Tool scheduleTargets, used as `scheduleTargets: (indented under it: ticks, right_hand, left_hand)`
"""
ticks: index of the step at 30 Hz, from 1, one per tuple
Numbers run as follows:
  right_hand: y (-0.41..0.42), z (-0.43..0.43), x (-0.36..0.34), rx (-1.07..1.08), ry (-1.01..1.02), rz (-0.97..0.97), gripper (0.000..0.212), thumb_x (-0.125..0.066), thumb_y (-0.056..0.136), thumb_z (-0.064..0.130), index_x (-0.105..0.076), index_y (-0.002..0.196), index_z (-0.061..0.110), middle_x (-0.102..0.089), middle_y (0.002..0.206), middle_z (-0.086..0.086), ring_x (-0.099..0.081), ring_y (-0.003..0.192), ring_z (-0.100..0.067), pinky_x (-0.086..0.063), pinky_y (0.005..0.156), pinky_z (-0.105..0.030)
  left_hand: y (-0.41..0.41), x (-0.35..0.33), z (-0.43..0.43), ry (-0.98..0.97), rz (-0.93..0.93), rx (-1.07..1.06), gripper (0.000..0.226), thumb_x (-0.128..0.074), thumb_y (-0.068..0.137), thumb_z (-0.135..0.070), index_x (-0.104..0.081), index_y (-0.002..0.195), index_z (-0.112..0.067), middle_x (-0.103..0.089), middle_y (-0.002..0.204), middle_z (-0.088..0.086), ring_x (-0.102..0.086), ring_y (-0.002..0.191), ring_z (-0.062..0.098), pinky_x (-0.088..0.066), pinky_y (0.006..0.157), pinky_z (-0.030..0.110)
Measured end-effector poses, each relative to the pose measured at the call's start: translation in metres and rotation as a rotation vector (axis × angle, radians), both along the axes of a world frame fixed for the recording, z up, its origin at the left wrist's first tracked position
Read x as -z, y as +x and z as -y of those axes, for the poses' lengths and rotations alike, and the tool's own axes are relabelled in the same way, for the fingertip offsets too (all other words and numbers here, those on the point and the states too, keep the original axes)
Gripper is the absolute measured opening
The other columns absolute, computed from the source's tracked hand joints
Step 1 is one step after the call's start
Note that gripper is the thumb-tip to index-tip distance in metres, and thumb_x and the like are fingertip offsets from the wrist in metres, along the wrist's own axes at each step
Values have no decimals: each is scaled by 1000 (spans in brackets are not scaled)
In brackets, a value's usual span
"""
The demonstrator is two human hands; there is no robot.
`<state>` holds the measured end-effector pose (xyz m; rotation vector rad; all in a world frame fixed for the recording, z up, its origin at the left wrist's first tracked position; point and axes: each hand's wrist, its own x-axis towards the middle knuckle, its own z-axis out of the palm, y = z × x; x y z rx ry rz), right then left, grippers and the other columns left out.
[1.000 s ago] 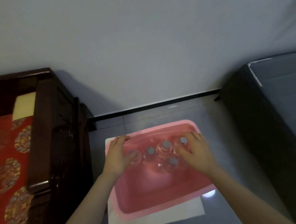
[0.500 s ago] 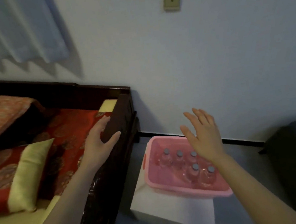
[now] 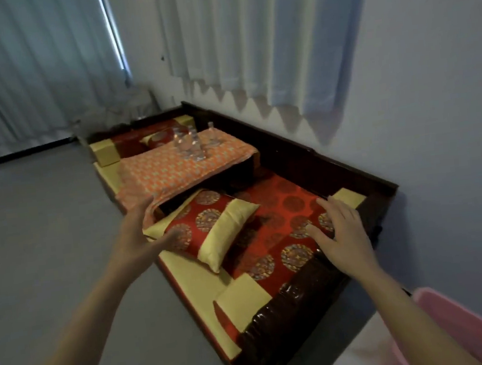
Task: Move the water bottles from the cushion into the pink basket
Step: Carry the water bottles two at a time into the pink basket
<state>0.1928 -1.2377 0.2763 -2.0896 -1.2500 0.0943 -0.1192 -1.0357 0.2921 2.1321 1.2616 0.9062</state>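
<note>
Hovering wide open with thumb out and holding nothing, the left hand [image 3: 138,237] has its fingertips at the near corner of the raised orange patterned cushion [image 3: 173,174]; whether they touch it cannot be told. The right hand [image 3: 343,234] is likewise empty, fingers splayed, over the red seat fabric with gold medallions [image 3: 284,207] of the dark wooden bench [image 3: 306,303]. Several clear plastic water bottles [image 3: 191,144] stand upright in a tight cluster on the far part of that orange cushion, well apart from both hands. A red and yellow bolster pillow [image 3: 209,230] lies between the hands. The pink plastic basket [image 3: 470,333] shows only partly at the lower right corner, beside the right forearm. Pale curtains [image 3: 28,70] hang behind
</note>
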Motion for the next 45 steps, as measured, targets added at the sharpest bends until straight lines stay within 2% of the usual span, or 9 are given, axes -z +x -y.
scheduleTargets:
  ticks: [3, 11, 15, 23, 26, 31, 37, 40, 45]
  right_hand:
    - [-38, -62, 4, -92, 13, -92, 61, -56, 89, 48, -35, 144, 31, -28, 155, 4, -16, 144, -15, -23, 114, -43]
    - [-114, -220, 17, -122, 39, -122, 56, -60, 88, 44, -44, 139, 29, -34, 152, -1, -21, 142, -18, -20, 111, -34]
    - [-146, -289, 25, -105, 41, -161, 56, -61, 85, 44, -46, 137, 29, -36, 150, -2, -23, 141, -19, -22, 112, -37]
    - [-157, -399, 43, -129, -33, -148, 50, -62, 85, 45, -49, 132, 34, -36, 150, -1, -20, 141, -18, -24, 110, -40]
    - [-150, -466, 57, -146, -53, -173, 49, -64, 85, 42, -50, 131, 33, -38, 149, -1, -22, 141, -19, -26, 110, -42]
    - [-142, -559, 72, -185, -106, -219, 51, -65, 85, 39, -48, 133, 31, -42, 145, 0, -26, 139, -22, -30, 107, -44]
    - [-135, -679, 67, -211, -163, -212, 50, -66, 85, 34, -50, 131, 28, -44, 140, -3, -30, 135, -23, -32, 104, -42]
    - [-138, -734, 63, -222, -145, -185, 49, -68, 82, 31, -52, 129, 26, -49, 137, -3, -38, 131, -27, -36, 102, -44]
    - [-145, -813, 69, -147, -119, -158, 52, -71, 81, 29, -53, 129, 25, -51, 136, -4, -40, 129, -29, -34, 104, -43]
  left_hand:
    - [-64, 12, -36, 7, -2, -151, 85, -84, 66, -29, -43, 139, -13, -50, 139, 13, -48, 127, 30, -36, 100, 38]
    - [-158, 18, -161, -65, 129, -214, 75, -78, 75, -28, -42, 140, -14, -48, 142, 7, -45, 129, 20, -36, 103, 37]
    - [-176, 27, -216, -99, 182, -212, 64, -67, 84, -36, -42, 141, -17, -47, 143, 3, -43, 131, 16, -34, 102, 31]
    - [-177, 46, -314, -141, 151, -206, 60, -65, 87, -33, -43, 140, -16, -47, 143, 1, -43, 130, 13, -32, 100, 27]
    - [-177, 57, -373, -157, 67, -203, 59, -68, 86, -29, -45, 138, -15, -49, 141, 2, -45, 128, 16, -35, 101, 31]
    - [-177, 77, -456, -299, -99, -227, 55, -70, 84, -20, -48, 134, -11, -52, 137, 9, -48, 125, 22, -39, 103, 38]
    - [-182, 79, -557, -289, -82, -265, 54, -71, 83, -20, -50, 132, -12, -55, 133, 5, -52, 121, 19, -38, 93, 28]
    - [-184, 78, -607, -302, -63, -266, 54, -71, 83, -19, -50, 132, -11, -55, 133, 6, -52, 120, 20, -39, 94, 29]
    - [-177, 81, -705, -300, -72, -190, 53, -70, 83, -17, -50, 131, -8, -57, 131, 9, -54, 118, 22, -41, 96, 32]
